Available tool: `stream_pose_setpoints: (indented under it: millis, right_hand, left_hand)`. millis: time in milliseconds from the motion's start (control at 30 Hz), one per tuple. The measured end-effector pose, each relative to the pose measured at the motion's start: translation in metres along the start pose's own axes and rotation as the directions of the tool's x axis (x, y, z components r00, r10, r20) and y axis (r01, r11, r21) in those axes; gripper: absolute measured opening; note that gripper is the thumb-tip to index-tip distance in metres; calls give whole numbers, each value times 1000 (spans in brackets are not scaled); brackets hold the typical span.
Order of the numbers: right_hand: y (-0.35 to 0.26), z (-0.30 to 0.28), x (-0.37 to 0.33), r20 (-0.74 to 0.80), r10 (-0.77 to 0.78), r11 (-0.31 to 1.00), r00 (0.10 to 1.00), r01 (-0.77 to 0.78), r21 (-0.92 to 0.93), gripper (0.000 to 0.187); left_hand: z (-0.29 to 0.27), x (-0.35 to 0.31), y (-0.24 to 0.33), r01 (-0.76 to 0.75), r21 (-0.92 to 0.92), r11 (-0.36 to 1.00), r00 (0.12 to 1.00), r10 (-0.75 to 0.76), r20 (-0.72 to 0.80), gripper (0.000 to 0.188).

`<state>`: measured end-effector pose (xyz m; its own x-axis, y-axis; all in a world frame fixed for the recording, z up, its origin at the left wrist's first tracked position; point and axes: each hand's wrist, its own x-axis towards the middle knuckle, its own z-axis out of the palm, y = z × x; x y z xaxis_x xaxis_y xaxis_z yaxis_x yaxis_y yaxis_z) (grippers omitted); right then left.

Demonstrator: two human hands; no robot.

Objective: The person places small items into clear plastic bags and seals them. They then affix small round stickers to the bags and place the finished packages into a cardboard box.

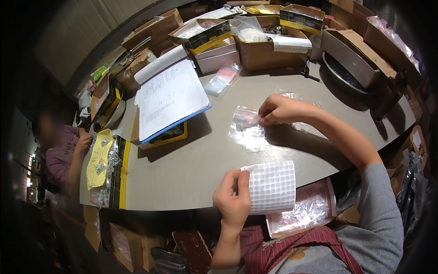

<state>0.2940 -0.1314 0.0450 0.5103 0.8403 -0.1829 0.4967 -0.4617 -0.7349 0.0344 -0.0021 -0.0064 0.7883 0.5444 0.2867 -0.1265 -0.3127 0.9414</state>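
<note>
My left hand (232, 195) grips a white sheet of round grey stickers (273, 186) by its left edge, thumb on top, at the table's front edge. Farther up the table, my right hand (278, 111) has its fingers pinched at the red-striped top of a clear zip bag (252, 132). That bag lies flat on the tabletop among other shiny clear bags, partly under my hand. The fingertips hide exactly what is between them. Below the sheet, an open box (332, 194) holds many clear bags with red stripes.
A clipboard with papers (173, 98) rests tilted on a box at left. A stack of zip bags (223, 80) lies beyond it. Cardboard boxes (273, 55) and a round black pan (342, 75) line the back. A person (64, 150) sits at far left near a box with yellow paper (99, 157).
</note>
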Motion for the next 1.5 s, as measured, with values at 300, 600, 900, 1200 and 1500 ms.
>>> stream_pose_setpoints:
  millis: [300,600,900,1200,1500]
  right_hand:
    - [-18,-12,-65,90,152,984,984,-160,77,39]
    - [5,-17,-83,-23,125,972,992,-127,-197,30]
    - [12,-3,-94,-176,149,903,973,-206,-377,59]
    - [4,-2,-112,-43,-142,986,989,145,88,31]
    - [26,23,-107,-231,-116,918,966,16,-396,29]
  left_hand:
    - [2,10,3,-364,83,928,900,328,287,10]
    - [42,17,4,-580,99,809,700,432,569,14]
    - [49,15,11,-600,78,796,670,447,593,14]
    - [52,16,8,-597,103,795,662,416,624,15]
    - [43,15,9,-379,18,925,801,318,508,12]
